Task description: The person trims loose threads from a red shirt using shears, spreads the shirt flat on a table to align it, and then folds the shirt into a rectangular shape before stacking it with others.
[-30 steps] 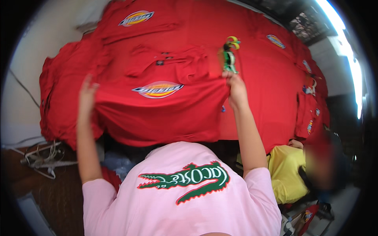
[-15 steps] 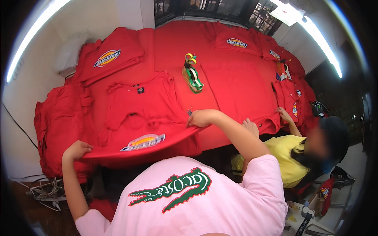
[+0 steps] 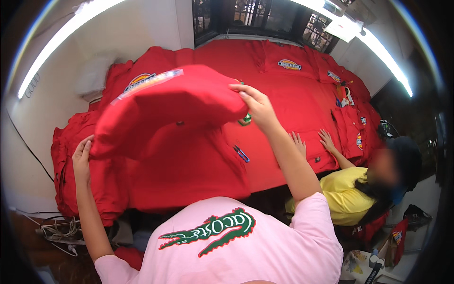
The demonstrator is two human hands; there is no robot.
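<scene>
Red shirt [image 3: 175, 102], one, oval badge [image 3: 142, 84] on its upper side: head view, raised and bowed between the wearer's two hands. Left hand [image 3: 82, 154]: thumb and fingers pinching the shirt's left edge. Right hand [image 3: 257, 105]: set farther forward, fingertips pinching the right edge. Below both hands: red cloth [image 3: 189, 180], lying flat; cannot tell whether it belongs to the same shirt. Nearer than the right hand, beside that cloth: blue snips [image 3: 241, 154]. Just left of the right hand: green tape dispenser [image 3: 245, 119], mostly hidden. Beside the left hand: heap of red garments [image 3: 66, 170]. To the right of the right hand: co-worker's two hands [image 3: 298, 144], fingers spread on red fabric [image 3: 309, 154].
</scene>
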